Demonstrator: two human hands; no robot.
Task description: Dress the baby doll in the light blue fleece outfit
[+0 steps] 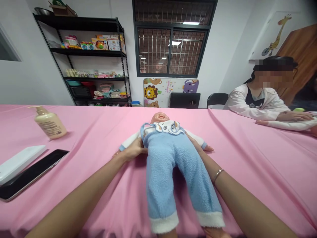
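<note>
Baby doll [164, 165] on its back on the pink tablecloth [250, 172], head pointing away from me, legs toward me, dressed in blue fleece overalls [170, 175] with white cuffs. From here I read the left hand [133, 149] cupping the doll's side just below its arm, fingers pressed together and curled against the torso. The right hand [194, 142] lies against the doll's other side, and its fingertips go behind the overalls, so I cannot tell their state. Thin bracelet [218, 174] on the right wrist. Left of the doll I see a pump bottle [51, 122] lying on its side, then a white case [18, 164] touching a black phone [32, 173] nearer me. Beyond the doll stands black metal shelving [81, 56] holding toys. Right of the doll, well apart, a seated person [257, 100] rests a hand [294, 116] on the tablecloth.
</note>
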